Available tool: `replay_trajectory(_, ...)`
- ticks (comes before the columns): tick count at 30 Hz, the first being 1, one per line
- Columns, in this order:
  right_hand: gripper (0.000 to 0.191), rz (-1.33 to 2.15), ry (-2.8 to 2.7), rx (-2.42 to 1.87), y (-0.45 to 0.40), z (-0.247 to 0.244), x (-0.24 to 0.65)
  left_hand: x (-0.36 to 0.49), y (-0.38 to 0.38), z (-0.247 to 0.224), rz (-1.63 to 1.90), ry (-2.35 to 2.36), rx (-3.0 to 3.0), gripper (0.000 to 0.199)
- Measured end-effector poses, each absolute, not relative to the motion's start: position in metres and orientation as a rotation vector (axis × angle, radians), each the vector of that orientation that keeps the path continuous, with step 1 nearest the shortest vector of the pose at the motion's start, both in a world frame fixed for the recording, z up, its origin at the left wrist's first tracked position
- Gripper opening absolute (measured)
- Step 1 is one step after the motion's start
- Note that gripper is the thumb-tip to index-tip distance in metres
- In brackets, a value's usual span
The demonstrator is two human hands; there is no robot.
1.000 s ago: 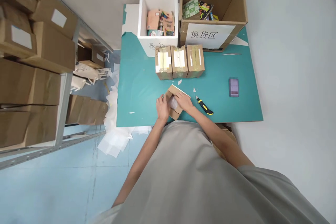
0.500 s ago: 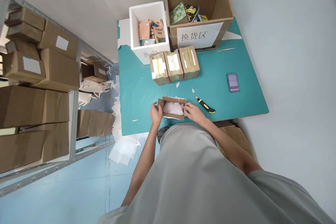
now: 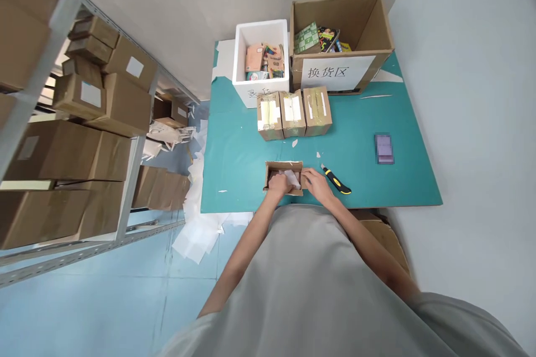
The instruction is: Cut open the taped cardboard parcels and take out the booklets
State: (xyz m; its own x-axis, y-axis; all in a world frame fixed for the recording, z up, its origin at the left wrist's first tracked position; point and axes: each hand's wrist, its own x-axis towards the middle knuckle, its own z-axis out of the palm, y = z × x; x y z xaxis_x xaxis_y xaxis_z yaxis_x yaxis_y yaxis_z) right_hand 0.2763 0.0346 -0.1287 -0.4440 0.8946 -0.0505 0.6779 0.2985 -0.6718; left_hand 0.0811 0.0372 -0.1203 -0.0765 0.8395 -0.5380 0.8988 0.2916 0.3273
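Observation:
A small open cardboard box (image 3: pixel 285 166) stands near the front edge of the green table. My left hand (image 3: pixel 280 184) reaches into it, fingers closed at the white paper (image 3: pixel 293 178) inside; the fingertips are partly hidden. My right hand (image 3: pixel 316 183) is at the box's right end, with its fingers pinching the cardboard side. Just right of that hand lies a black and yellow utility knife (image 3: pixel 336 179). Three taped cardboard boxes (image 3: pixel 293 114) stand in a row behind the open box.
Behind are a white foam bin (image 3: pixel 260 86) and a large cardboard box (image 3: pixel 360 70), both holding books. A blurred phone-like object (image 3: pixel 384 149) lies on the table (image 3: pixel 234 156) at right. Shelves (image 3: pixel 134 178) with cartons stand at left.
My left hand has moved from the box's left side into the box, onto the paper. My right hand stays at the right end. The camera view has shifted.

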Motion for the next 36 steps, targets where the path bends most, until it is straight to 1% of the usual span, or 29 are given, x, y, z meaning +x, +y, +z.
replay_trajectory(3, 0.034, 0.896, -2.262, -1.398, 0.032, -0.128, 0.276, 0.087, 0.047, -0.128, -0.177, 1.897, 1.556, 0.017)
replay_trajectory(6, 0.036, 0.881, -2.255, -1.4, 0.029, -0.126, 0.276, 0.082, 0.043, -0.125, -0.172, 1.875, 1.606, 0.017)
replay_trajectory(11, 0.037, 0.905, -2.212, -1.422, 0.028, -0.125, 0.276, 0.059, 0.02, -0.1, -0.036, 1.849, 1.693, 0.014)
replay_trajectory(14, 0.035, 0.92, -2.171, -1.413, 0.028, -0.121, 0.275, 0.04, 0.002, -0.076, 0.151, 1.837, 1.688, 0.015)
replay_trajectory(17, 0.029, 0.837, -2.023, -1.449, 0.027, -0.102, 0.27, 0.024, -0.016, -0.047, 0.502, 1.739, 1.611, 0.015)
replay_trajectory(19, 0.027, 0.85, -1.858, -1.5, 0.026, -0.081, 0.264, 0.017, -0.025, -0.028, 0.671, 1.7, 1.572, 0.018)
replay_trajectory(21, 0.031, 0.962, -1.714, -1.528, 0.024, -0.058, 0.255, 0.013, -0.031, -0.011, 0.727, 1.724, 1.579, 0.021)
replay_trajectory(24, 0.033, 1.132, -1.608, -1.502, 0.024, -0.033, 0.236, 0.013, -0.036, 0.005, 0.686, 1.793, 1.625, 0.024)
replay_trajectory(29, 0.03, 1.281, -1.562, -1.519, 0.027, -0.031, 0.204, 0.013, -0.045, 0.012, 0.703, 1.821, 1.628, 0.023)
replay_trajectory(32, 0.023, 1.363, -1.556, -1.549, 0.029, -0.036, 0.191, 0.009, -0.053, 0.009, 0.765, 1.854, 1.567, 0.025)
replay_trajectory(35, 0.022, 1.402, -1.564, -1.522, 0.029, -0.034, 0.182, -0.001, -0.061, 0.001, 0.94, 1.872, 1.413, 0.015)
replay_trajectory(36, 0.023, 1.403, -1.561, -1.507, 0.029, -0.031, 0.179, -0.008, -0.062, -0.003, 1.024, 1.888, 1.316, 0.018)
